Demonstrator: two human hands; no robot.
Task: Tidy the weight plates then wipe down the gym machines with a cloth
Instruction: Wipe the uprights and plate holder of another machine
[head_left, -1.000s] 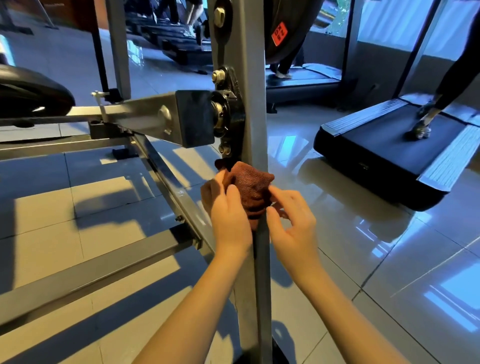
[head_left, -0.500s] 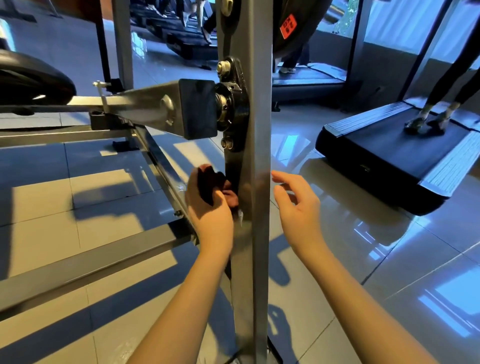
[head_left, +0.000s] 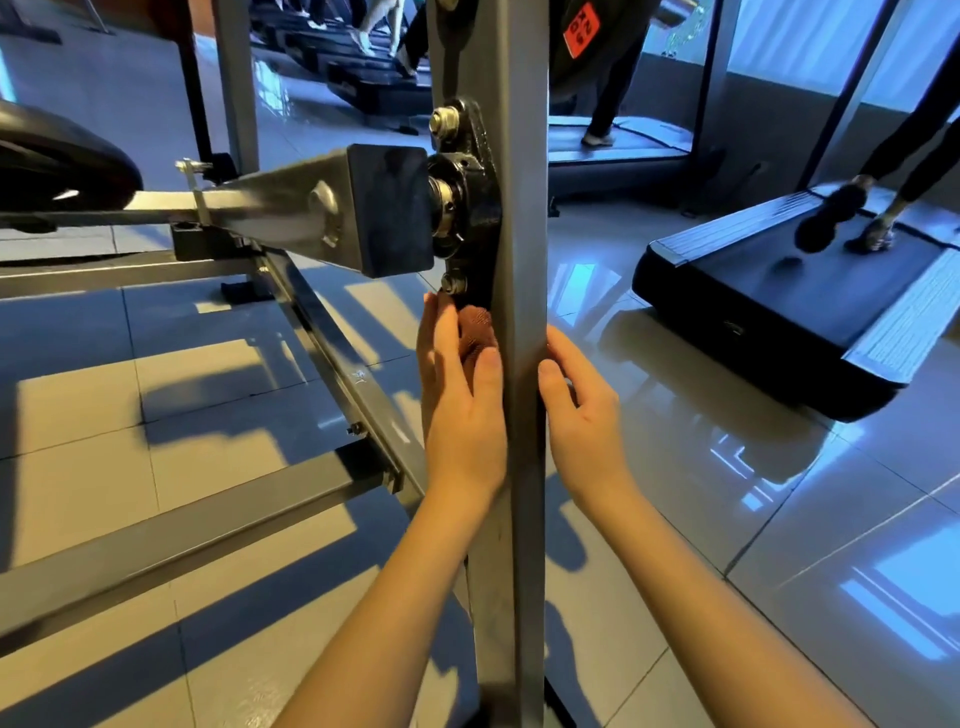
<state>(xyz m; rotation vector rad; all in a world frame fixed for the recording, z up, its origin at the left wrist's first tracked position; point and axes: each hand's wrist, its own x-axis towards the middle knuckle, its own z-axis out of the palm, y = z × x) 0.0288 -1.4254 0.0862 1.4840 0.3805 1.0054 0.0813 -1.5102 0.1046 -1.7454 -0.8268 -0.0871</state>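
Nearest me, my left hand (head_left: 462, 410) has its fingers straight and together, pressing the reddish cloth (head_left: 475, 330) flat against the left face of the grey upright post (head_left: 519, 218); my right hand (head_left: 584, 415) sits on the post's other side, thumb touching its edge, fingers loosely bent, and I cannot tell whether they grip. Just above the cloth is the black pivot bracket (head_left: 470, 208); farther off are a treadmill (head_left: 769, 317) and, at the top, a black weight plate (head_left: 563, 62).

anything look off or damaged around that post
Nothing stands out. The left hand presses the cloth to the upright post just under the black bearing mount; the right hand touches the post's other side.
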